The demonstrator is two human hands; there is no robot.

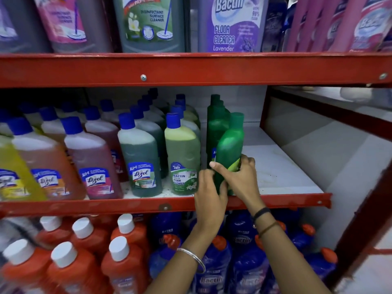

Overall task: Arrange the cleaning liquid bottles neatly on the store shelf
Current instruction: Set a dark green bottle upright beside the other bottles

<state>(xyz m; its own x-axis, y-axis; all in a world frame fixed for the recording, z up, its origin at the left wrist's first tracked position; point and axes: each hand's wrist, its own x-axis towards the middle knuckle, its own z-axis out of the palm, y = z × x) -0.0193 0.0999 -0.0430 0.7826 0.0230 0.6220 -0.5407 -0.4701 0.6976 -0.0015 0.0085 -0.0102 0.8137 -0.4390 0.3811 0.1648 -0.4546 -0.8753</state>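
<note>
While both grips, left hand (pixel 209 195) and right hand (pixel 241 177), clasp it, the opaque green plastic bottle (pixel 230 149) stands cap-up, long axis tilted slightly right, on the white shelf (pixel 282 166).

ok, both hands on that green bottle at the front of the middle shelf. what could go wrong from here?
1. The green bottle is tilted, with both the left hand and right hand low on its body; it could tip into the dark green bottles close behind it.
2. It sits near the red shelf lip, so a slip might drop it onto the blue bottles below.
3. The left hand is close to the Bactin bottle and could nudge it.
</note>
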